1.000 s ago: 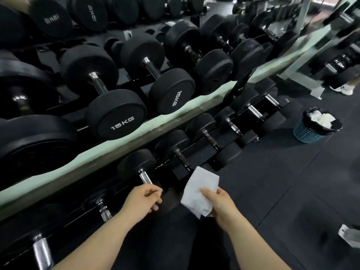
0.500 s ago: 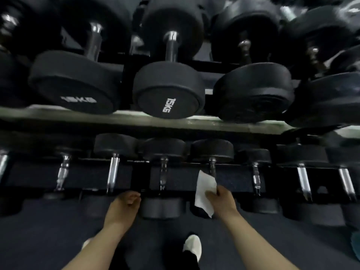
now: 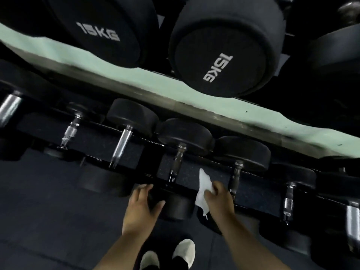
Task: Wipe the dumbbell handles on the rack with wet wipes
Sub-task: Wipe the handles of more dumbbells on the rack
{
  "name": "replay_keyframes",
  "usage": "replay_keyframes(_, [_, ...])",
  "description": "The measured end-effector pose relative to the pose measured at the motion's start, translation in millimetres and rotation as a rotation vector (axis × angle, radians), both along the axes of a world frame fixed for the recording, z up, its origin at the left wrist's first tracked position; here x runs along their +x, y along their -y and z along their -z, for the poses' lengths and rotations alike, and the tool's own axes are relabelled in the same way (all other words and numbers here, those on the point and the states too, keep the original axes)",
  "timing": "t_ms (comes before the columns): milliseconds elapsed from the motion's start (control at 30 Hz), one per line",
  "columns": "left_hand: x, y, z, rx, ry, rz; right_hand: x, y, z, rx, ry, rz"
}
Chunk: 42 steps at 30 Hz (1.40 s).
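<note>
Partly, the right hand (image 3: 218, 199) hides the pinched wipe (image 3: 203, 189).

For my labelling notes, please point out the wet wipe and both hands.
wet wipe (image 3: 204, 182): head view, its upper fold.
right hand (image 3: 220, 203): head view, back of the hand.
left hand (image 3: 142, 206): head view, back of the hand.

the wet wipe (image 3: 203, 189) is white. left of it the dumbbell handles (image 3: 122, 146) are silver, heads (image 3: 132, 115) black.

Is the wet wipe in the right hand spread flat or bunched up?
Bunched up: the wet wipe shows as a narrow, creased strip pinched by the right hand, not as a flat sheet.
</note>
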<state>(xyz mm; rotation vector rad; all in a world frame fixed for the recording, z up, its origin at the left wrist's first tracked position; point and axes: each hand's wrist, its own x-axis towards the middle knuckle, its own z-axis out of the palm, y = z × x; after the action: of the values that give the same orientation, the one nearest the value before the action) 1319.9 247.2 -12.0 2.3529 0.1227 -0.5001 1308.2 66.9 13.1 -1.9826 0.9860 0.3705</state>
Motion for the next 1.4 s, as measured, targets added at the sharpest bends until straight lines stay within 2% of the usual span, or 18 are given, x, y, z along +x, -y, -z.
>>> replay_keyframes(167, [9.1, 3.9, 37.0, -0.020, 0.149, 0.137, 24.9, -5.4, 19.6, 0.021, 0.154, 0.049])
replay_keyframes(267, [12.7, 3.5, 60.5, -0.082, 0.338, 0.189, 43.4, -8.0, 36.9, -0.001, 0.267, -0.010])
replay_keyframes(400, [10.7, -0.4, 74.3, -0.054, 0.484, 0.173, 65.8, -17.2, 68.4, -0.235, 0.376, -0.233])
replay_keyframes(533, [15.9, -5.1, 71.6, 0.039, 0.582, 0.241, 76.2, -21.5, 100.1, -0.340, 0.439, -0.528])
replay_keyframes(667, [17.5, -7.9, 74.4, 0.047, 0.646, 0.266, 70.7, -17.7, 119.1, -0.322, 0.489, -0.624])
replay_keyframes(767, [18.5, -8.7, 79.8, 0.042, 0.732, 0.281, 66.7, -21.3, 122.2, -0.274, 0.376, -0.908])
replay_keyframes(833, [17.9, -8.9, 85.2, 0.025, 0.796, 0.270, 65.9, -24.5, 119.9, -0.269, 0.345, -1.006])
replay_keyframes(933, [18.6, -7.6, 96.6, -0.034, 0.842, 0.236, 74.4, -19.9, 116.1, -0.392, 0.408, -0.955])
replay_keyframes(1000, [20.5, -6.0, 103.5, -0.123, 0.845, 0.208, 84.4, -12.9, 114.1, -0.460, 0.481, -0.810])
replay_keyframes(1067, [22.0, -5.6, 106.9, -0.185, 0.824, 0.190, 87.3, -11.1, 110.8, -0.430, 0.527, -0.677])
replay_keyframes(1133, [23.0, -6.9, 108.0, -0.211, 0.796, 0.167, 82.7, -15.0, 111.1, -0.408, 0.503, -0.733])
replay_keyframes(1267, [23.1, -7.4, 109.6, -0.222, 0.788, 0.175, 72.3, -26.6, 109.1, -0.367, 0.348, -1.022])
replay_keyframes(1400, [24.1, -7.3, 112.8, -0.282, 0.793, 0.149, 88.0, -17.7, 106.4, -0.438, 0.406, -0.819])
